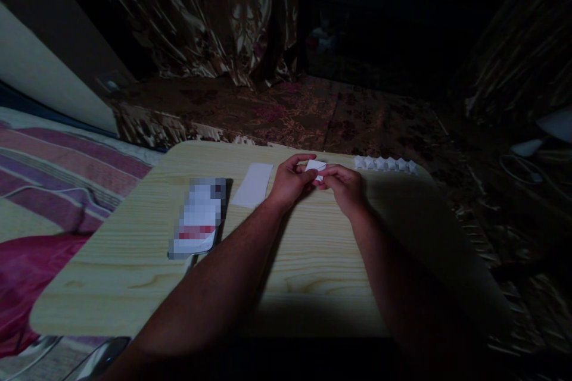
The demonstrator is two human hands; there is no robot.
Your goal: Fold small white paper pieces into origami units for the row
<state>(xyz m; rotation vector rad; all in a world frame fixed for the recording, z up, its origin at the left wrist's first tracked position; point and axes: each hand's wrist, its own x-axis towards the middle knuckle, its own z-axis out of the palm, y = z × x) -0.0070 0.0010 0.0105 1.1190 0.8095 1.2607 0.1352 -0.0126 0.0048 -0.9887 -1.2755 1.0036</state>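
Note:
A small folded piece of white paper is held up between both hands over the far part of the wooden table. My left hand pinches it from the left, its thumb lying across the front and the index finger reaching behind the top. From the right, my right hand grips the paper's lower right edge with thumb and fingers closed. A crease or flap line runs across the paper. To the left of my left hand lies a flat white paper sheet. A row of several small folded white paper stars sits beyond my right hand.
The light wooden table has rounded corners. On its left lies a phone-like object, blurred by pixelation. Further left are a striped bedspread and a pink cloth. Patterned curtains hang behind; the right side is dark.

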